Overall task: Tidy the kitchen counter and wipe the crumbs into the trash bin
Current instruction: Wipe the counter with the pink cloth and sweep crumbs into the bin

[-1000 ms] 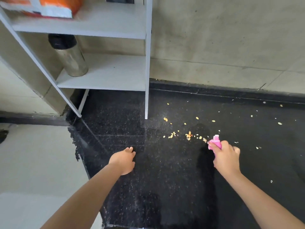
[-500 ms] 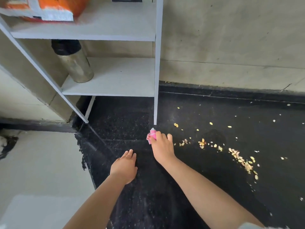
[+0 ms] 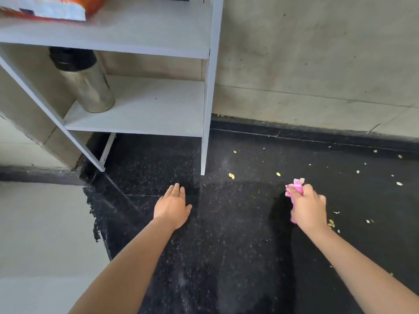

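My right hand (image 3: 308,205) grips a bunched pink cloth (image 3: 295,188) and presses it on the black speckled counter (image 3: 226,234), right of centre. Yellow crumbs (image 3: 231,176) lie scattered on the counter beyond and to the right of the cloth, some close by my right wrist. My left hand (image 3: 173,206) rests flat on the counter with its fingers straight, near the counter's left edge. No trash bin is in view.
A white shelf unit (image 3: 158,107) stands at the counter's back left, its front leg (image 3: 204,155) just beyond my left hand. On it are a steel flask (image 3: 87,87) and an orange-white packet (image 3: 52,7). A tiled wall (image 3: 317,64) bounds the back. The counter drops off at the left.
My right hand has swept the pink cloth rightwards from beside the shelf leg, pushing crumbs with it. My left hand has stayed in place on the counter.
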A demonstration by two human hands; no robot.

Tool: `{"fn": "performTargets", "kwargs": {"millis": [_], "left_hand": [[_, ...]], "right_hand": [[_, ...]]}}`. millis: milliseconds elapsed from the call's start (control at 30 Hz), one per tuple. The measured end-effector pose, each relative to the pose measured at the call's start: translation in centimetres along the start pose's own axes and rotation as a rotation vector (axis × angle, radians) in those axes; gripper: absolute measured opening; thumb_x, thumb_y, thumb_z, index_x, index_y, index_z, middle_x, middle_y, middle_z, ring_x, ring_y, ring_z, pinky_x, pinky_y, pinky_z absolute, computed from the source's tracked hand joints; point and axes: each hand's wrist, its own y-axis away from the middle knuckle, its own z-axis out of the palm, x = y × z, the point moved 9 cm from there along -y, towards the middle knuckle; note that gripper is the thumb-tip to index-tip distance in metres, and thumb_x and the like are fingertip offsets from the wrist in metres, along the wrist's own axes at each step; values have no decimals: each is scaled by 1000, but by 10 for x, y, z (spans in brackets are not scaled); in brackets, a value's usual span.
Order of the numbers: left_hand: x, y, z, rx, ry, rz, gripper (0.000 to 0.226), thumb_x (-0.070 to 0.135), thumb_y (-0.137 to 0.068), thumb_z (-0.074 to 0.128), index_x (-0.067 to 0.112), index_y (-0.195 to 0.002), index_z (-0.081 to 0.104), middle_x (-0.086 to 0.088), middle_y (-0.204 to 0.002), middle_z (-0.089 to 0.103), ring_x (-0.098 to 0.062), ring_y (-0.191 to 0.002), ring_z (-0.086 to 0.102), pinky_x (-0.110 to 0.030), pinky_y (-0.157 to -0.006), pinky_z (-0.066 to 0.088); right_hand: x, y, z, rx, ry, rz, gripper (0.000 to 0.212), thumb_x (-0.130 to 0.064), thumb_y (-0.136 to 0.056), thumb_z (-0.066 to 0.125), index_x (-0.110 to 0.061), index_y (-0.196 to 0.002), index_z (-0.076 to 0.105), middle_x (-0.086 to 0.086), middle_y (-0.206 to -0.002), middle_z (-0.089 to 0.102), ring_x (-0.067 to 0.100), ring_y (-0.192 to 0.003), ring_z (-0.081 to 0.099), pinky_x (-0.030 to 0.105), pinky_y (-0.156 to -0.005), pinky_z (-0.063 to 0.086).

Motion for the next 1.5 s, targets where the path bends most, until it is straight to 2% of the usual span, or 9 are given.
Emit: {"fn": "performTargets", "kwargs": {"millis": [233,333,467,700,900,1100,1233,1400,1500], "left_hand": [[3,-8,12,-86,-89,33,69,44,-100,29,6,-150,2,-9,-159,-7,-22,-148,-7,-39,-120,15],[0,-11,8,-88,-93,74,69,44,-98,34,9,-150,5,-7,-159,-6,-20,-148,-5,-37,-119,18],[-9,-16,11,-158,-54,111,71,41,-96,43,16,-151,7,-1,-159,-9,-18,-148,3,-36,-115,28],[-13,-20,12,-222,-58,142,70,30,-97,44,18,-152,3,2,-159,-12,-15,-148,7,-38,-112,35],[-11,-21,7,-230,-88,151,63,28,-99,39,15,-152,6,1,-159,-8,-16,-148,4,-36,-114,31],[-13,-19,1,-241,-91,155,59,26,-101,35,17,-152,6,0,-159,-8,-18,-147,12,-36,-114,30],[-14,-16,3,-249,-61,160,58,21,-101,32,17,-152,4,0,-159,-10,-18,-147,9,-34,-115,28],[-13,-16,2,-248,-102,162,55,21,-102,30,17,-152,6,2,-159,-9,-15,-148,4,-35,-116,28],[-11,-21,0,-244,-153,157,54,23,-102,28,18,-152,8,0,-159,-6,-17,-147,10,-35,-115,28]], "right_hand": [[-129,-10,-44,143,-225,-299,75,-3,-43,89,-12,-114,67,17,-93,62,35,-76,63,42,-73,49],[-180,-8,-40,33,-321,-341,71,-15,-74,74,-21,-137,43,9,-126,48,31,-107,51,36,-92,41],[-231,11,0,-126,-107,-537,63,-9,-83,62,-14,-140,35,12,-145,27,29,-130,34,38,-106,25],[-203,-13,5,-88,-74,-482,45,-10,-90,49,-17,-134,45,8,-139,34,27,-123,41,39,-107,21],[-106,-52,11,-88,-60,-147,79,-16,-74,71,-24,-142,32,2,-136,37,20,-119,48,32,-97,30],[-14,-36,15,-121,-39,148,52,-23,-86,58,-26,-135,41,6,-130,40,23,-117,49,33,-99,33],[-50,-28,-2,-41,-158,11,61,-9,-78,65,-23,-134,46,6,-125,47,26,-108,54,33,-97,37],[-145,-41,-37,16,-170,-286,73,-12,-77,71,-20,-141,36,7,-135,41,26,-121,43,33,-100,32],[-200,-64,-34,6,-272,-383,62,-7,-79,69,-14,-135,45,6,-134,41,29,-120,42,35,-99,38]]}}
